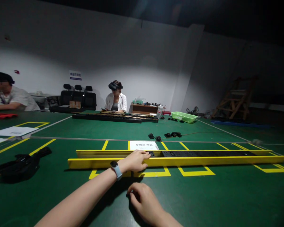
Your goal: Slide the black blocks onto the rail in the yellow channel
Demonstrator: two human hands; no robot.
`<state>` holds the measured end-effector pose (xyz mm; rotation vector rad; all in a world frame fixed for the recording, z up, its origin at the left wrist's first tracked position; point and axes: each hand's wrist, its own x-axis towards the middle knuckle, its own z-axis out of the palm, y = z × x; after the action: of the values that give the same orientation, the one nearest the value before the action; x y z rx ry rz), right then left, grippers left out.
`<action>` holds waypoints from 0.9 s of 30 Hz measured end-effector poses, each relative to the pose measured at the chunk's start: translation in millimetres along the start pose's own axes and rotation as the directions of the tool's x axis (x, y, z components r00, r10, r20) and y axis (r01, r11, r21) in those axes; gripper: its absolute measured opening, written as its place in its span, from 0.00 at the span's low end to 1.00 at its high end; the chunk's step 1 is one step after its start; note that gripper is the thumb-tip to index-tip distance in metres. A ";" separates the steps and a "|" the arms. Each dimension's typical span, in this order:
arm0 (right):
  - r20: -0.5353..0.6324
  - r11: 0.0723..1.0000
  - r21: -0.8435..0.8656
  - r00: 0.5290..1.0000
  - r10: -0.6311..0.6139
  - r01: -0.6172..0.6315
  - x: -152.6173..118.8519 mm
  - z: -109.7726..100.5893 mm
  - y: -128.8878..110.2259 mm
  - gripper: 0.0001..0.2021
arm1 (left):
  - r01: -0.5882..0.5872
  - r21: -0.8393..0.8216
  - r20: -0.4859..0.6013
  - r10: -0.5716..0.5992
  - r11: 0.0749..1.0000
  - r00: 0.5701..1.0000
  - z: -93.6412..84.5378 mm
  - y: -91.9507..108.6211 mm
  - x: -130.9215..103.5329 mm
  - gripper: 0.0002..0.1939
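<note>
A long yellow rail (pixel 203 160) with two raised sides lies across the table, with black modules (pixel 172 154) lined up in its channel. My left hand (pixel 136 160), with a watch on the wrist, reaches over the rail's near side. Its fingers bend into the channel beside the leftmost black module, and the thumb hangs down outside the near wall. My right hand (pixel 144 198) rests on the green table in front of the rail, fingers curled in. A dark spot shows at its fingertips; whether it is a small part or shadow I cannot tell.
A printed sheet (pixel 144 145) lies behind the rail, amid yellow tape outlines. Black tools (pixel 21 164) lie at left. Small black parts (pixel 172 135), dark rails (pixel 109 118) and a light green basket (pixel 184 117) are farther back. One person (pixel 115 99) sits opposite, another (pixel 11 94) at left.
</note>
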<state>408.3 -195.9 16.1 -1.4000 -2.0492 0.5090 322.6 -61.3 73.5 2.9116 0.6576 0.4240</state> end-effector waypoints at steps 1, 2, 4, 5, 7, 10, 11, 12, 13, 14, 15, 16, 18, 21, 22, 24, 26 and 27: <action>0.000 1.000 -0.001 1.000 0.001 -0.001 0.2 -0.1 0.1 0.10 | 0.000 0.000 0.005 0.000 1.000 1.000 0.1 0.9 1.3 0.28; 0.002 1.000 -0.002 1.000 0.001 -0.001 0.4 -0.2 0.1 0.09 | -0.002 0.000 0.007 0.002 1.000 1.000 0.4 1.7 2.7 0.28; 0.006 1.000 -0.006 1.000 0.002 -0.002 0.9 -0.6 0.2 0.09 | -0.007 0.000 0.004 0.007 1.000 1.000 1.7 2.8 5.9 0.28; 0.007 1.000 -0.008 1.000 0.002 -0.002 1.1 -0.7 0.2 0.09 | -0.009 0.001 0.002 0.009 1.000 1.000 2.6 3.1 7.7 0.28; 0.009 1.000 -0.009 1.000 -0.002 0.002 1.2 -0.5 0.4 0.09 | -0.016 0.004 0.000 0.016 1.000 1.000 4.7 3.3 11.7 0.28; 0.003 1.000 -0.004 1.000 -0.008 0.008 0.6 0.6 1.0 0.09 | -0.029 0.005 0.004 0.029 1.000 1.000 7.3 3.6 18.3 0.28; 0.002 1.000 -0.003 1.000 -0.012 0.012 0.3 0.9 1.2 0.09 | -0.032 0.004 0.006 0.032 0.999 0.999 8.0 4.1 20.6 0.28; 0.000 1.000 -0.002 1.000 -0.015 0.015 0.0 1.2 1.5 0.09 | -0.034 0.003 0.008 0.034 0.999 0.999 8.5 4.8 22.8 0.28; -0.001 1.000 -0.002 1.000 -0.017 0.017 -0.1 1.3 1.6 0.10 | -0.035 0.003 0.010 0.035 0.999 0.999 9.1 5.7 24.9 0.28; -0.002 1.000 -0.003 1.000 -0.018 0.018 -0.2 1.3 1.6 0.10 | -0.036 0.003 0.012 0.036 0.999 0.999 9.7 6.8 27.0 0.28; -0.003 1.000 -0.002 1.000 -0.017 0.017 -0.1 1.2 1.6 0.10 | -0.039 0.005 0.014 0.039 0.999 0.999 10.4 8.0 29.1 0.28; -0.002 1.000 -0.002 1.000 -0.014 0.014 0.0 1.0 1.5 0.10 | -0.042 0.007 0.016 0.042 0.999 0.999 11.3 9.4 31.1 0.28; -0.001 1.000 -0.003 1.000 -0.009 0.009 0.4 0.6 1.2 0.10 | -0.052 0.011 0.015 0.051 0.999 0.999 13.2 12.1 35.0 0.28; 0.004 1.000 -0.003 1.000 -0.016 0.016 1.0 -0.2 0.7 0.10 | -0.066 0.023 0.004 0.066 0.998 0.998 15.7 15.5 40.5 0.27; 0.006 1.000 0.000 1.000 -0.020 0.020 1.2 -0.4 0.5 0.10 | -0.068 0.027 0.002 0.068 0.997 0.998 16.2 16.4 42.0 0.27; 0.008 1.000 0.006 1.000 -0.027 0.027 1.4 -0.6 0.2 0.10 | -0.067 0.034 0.003 0.067 0.997 0.998 16.6 17.3 44.1 0.25; 0.011 0.999 0.014 0.999 -0.032 0.032 1.6 -0.5 0.0 0.10 | -0.064 0.037 0.004 0.064 0.997 0.998 16.9 17.1 44.8 0.25; 0.012 0.999 0.017 0.999 -0.035 0.035 1.6 -0.3 0.0 0.10 | -0.065 0.036 0.000 0.065 0.997 0.998 17.4 16.7 44.6 0.26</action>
<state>408.1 -194.4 16.8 -1.3524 -2.0705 0.5201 373.1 -57.8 70.8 2.9736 0.5779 0.4251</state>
